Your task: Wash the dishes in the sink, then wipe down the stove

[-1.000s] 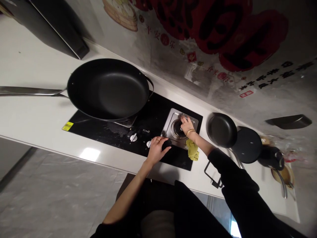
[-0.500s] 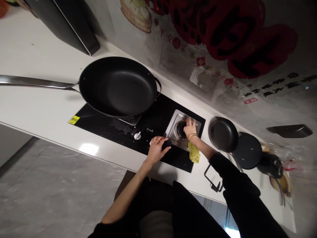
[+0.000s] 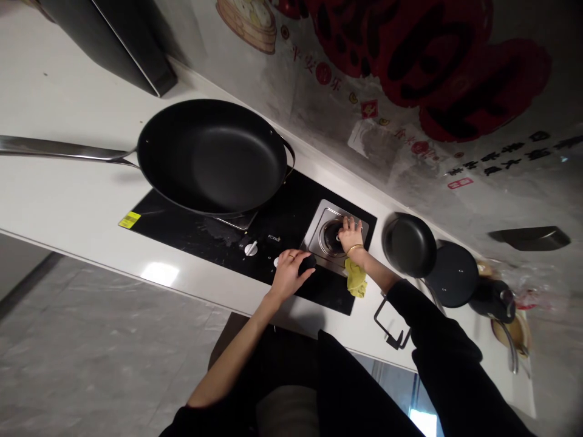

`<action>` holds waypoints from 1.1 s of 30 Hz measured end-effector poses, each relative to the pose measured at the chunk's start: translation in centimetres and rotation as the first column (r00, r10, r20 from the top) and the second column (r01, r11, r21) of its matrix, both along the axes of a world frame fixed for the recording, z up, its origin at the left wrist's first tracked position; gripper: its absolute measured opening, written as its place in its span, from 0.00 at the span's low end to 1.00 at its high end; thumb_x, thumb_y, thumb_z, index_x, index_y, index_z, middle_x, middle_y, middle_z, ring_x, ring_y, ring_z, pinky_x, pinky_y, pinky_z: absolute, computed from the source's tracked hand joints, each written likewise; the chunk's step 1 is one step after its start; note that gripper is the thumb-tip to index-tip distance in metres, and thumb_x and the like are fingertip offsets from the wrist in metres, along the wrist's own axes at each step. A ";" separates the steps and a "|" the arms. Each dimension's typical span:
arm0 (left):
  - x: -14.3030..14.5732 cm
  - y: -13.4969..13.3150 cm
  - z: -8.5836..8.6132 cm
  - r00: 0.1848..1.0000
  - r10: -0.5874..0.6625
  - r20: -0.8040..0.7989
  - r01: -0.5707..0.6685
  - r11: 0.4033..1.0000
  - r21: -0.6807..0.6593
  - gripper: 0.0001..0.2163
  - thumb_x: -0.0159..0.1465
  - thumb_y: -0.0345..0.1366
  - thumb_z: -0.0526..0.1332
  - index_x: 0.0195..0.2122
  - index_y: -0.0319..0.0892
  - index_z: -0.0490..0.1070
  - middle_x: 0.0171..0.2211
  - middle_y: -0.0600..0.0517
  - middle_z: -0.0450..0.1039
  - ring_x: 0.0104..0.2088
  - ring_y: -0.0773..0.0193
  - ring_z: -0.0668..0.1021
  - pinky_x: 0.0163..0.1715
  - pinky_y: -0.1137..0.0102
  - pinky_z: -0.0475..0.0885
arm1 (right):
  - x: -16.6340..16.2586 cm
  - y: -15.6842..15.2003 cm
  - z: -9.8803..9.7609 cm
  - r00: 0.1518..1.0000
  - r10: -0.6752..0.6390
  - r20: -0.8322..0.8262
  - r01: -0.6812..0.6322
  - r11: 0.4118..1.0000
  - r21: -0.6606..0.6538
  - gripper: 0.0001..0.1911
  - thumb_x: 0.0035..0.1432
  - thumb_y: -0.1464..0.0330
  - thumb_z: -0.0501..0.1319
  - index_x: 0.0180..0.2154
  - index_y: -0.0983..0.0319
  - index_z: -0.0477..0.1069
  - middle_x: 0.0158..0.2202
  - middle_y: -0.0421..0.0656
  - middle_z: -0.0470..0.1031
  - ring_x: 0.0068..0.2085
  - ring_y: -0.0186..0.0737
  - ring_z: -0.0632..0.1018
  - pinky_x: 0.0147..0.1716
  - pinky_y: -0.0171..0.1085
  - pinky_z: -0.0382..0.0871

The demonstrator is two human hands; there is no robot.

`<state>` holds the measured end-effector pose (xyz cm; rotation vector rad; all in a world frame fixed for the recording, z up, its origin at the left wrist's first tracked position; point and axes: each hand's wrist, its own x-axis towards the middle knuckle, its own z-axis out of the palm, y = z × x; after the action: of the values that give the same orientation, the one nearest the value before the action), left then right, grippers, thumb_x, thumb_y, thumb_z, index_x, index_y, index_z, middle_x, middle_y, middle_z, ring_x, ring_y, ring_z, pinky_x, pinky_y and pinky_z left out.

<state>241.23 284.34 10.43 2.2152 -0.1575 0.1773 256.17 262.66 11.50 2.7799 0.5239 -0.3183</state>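
Observation:
My left hand is closed around the edge of a black round piece that looks like a burner cap, held just over the front of the black glass gas hob. My right hand reaches down to the right burner, its fingers bent at the burner's centre; what they pinch, if anything, is hidden. A square steel drip plate surrounds that burner. Against its front corner, under my right wrist, lies a crumpled yellow-green cloth.
A large black frying pan covers the left burner, its long handle pointing left. A white knob sits at the hob's front. A black wire pan support lies on the counter at right, near a small pan and a dark round pan or lid.
The view has shifted slightly. My right hand's fingers have moved a little over the burner, showing more of its centre. My left hand keeps its hold on the black burner cap.

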 end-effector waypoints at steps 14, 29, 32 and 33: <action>0.3 -0.5 -0.1 1.000 -0.019 0.009 0.019 1.000 -0.015 0.16 0.63 0.42 0.66 0.51 0.45 0.73 0.45 0.46 0.75 0.48 0.52 0.73 0.52 0.56 0.67 | -0.6 -7.9 1.9 0.992 -0.115 -0.056 0.124 0.756 0.643 0.07 0.53 0.66 0.64 0.36 0.61 0.75 0.53 0.53 0.74 0.57 0.51 0.73 0.57 0.51 0.67; -0.9 -1.0 -0.1 0.999 -0.041 -0.010 0.041 0.999 0.003 0.16 0.62 0.40 0.67 0.51 0.46 0.74 0.44 0.47 0.74 0.48 0.52 0.73 0.52 0.56 0.68 | 0.5 -2.7 1.1 0.994 0.102 -0.042 -0.086 0.954 0.288 0.18 0.58 0.73 0.57 0.47 0.60 0.80 0.70 0.47 0.55 0.70 0.53 0.55 0.68 0.56 0.45; -0.8 -0.9 -0.2 1.000 -0.023 0.004 0.023 1.000 -0.012 0.17 0.61 0.40 0.67 0.51 0.44 0.74 0.44 0.46 0.74 0.48 0.52 0.73 0.52 0.56 0.68 | 0.4 -3.0 0.9 0.995 0.090 -0.045 -0.073 0.955 0.289 0.19 0.58 0.73 0.57 0.48 0.60 0.80 0.70 0.48 0.56 0.69 0.53 0.56 0.67 0.56 0.48; -0.8 -0.9 -0.2 1.000 -0.019 0.005 0.019 1.000 -0.017 0.17 0.61 0.40 0.67 0.51 0.44 0.73 0.44 0.46 0.74 0.48 0.52 0.73 0.52 0.56 0.68 | 0.4 -3.1 0.9 0.996 0.082 -0.040 -0.067 0.954 0.293 0.19 0.59 0.72 0.57 0.49 0.60 0.80 0.69 0.48 0.57 0.69 0.53 0.56 0.66 0.55 0.49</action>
<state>240.41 283.48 10.18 2.1956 -0.1788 0.1731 256.60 259.56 12.36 3.0308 0.7413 -0.3199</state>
